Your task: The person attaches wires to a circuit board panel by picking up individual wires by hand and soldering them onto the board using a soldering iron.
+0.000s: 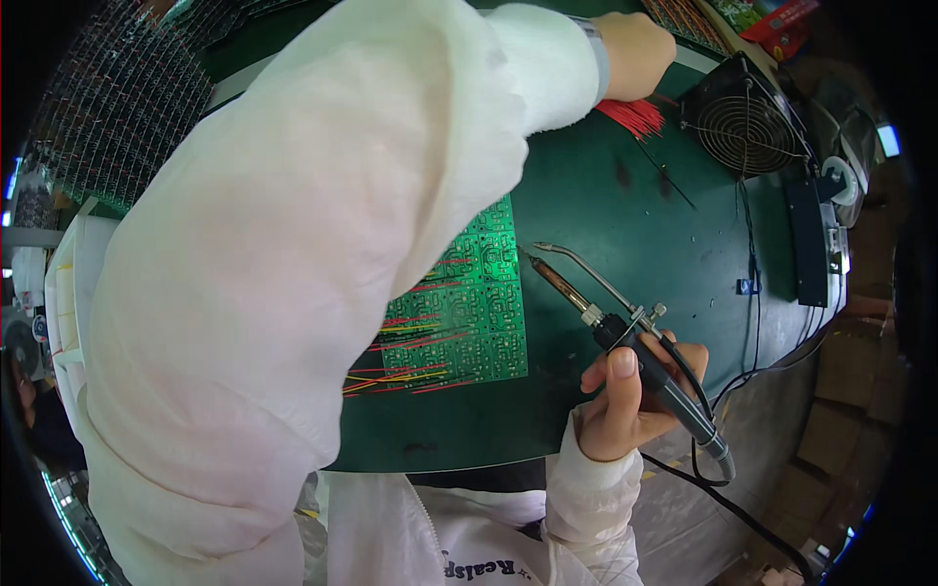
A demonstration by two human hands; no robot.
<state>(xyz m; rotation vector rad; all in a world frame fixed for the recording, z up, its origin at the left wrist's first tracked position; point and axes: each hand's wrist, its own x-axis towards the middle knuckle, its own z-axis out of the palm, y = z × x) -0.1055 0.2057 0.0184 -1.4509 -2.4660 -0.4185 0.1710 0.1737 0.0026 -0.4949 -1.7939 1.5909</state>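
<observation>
In my right hand (640, 391) is a soldering iron (664, 386) with a thin metal feed tube (586, 269) clamped alongside. Its tip points up and left, close to the right edge of a green circuit board panel (498, 322). Red and yellow wires (415, 337) lie across the panel's left part, which my left sleeve partly covers. My left arm stretches over the table to the far right. There my left hand (635, 54) is beside a bundle of red wires (635, 117); its fingers are hidden from view.
A black fan with a round wire guard (745, 134) stands at the back right. In front of it a dark box-shaped unit (809, 244) sits at the table's right edge, with cables running down. Board panels with many wires (127, 107) stand at the far left. The table (625, 215) is green.
</observation>
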